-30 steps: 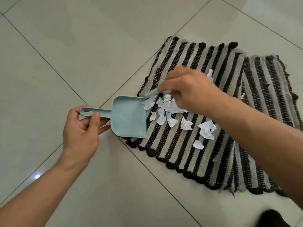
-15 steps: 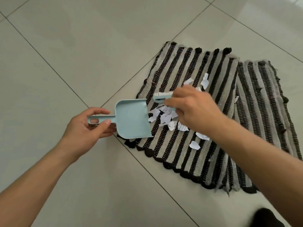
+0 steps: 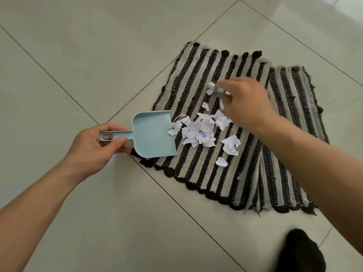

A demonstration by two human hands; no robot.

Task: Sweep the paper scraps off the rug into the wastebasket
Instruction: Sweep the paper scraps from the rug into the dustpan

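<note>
A black and beige striped rug [image 3: 245,173] lies on the tiled floor. White paper scraps [image 3: 202,130] are heaped near its left edge, with a few loose pieces to the right and below. My left hand [image 3: 98,144] grips the handle of a light blue dustpan [image 3: 153,134], whose open mouth rests on the rug's edge against the heap. My right hand [image 3: 245,103] holds a small light blue brush [image 3: 215,89] above the rug, beyond the heap, blurred by motion. No wastebasket is in view.
Pale floor tiles [image 3: 78,55] surround the rug on all sides. A dark shape [image 3: 300,252], perhaps a foot, sits at the bottom right.
My right hand has lifted the brush up and away from the dustpan to the far side of the scraps. The heap now shows uncovered. The dustpan stays at the rug's edge.
</note>
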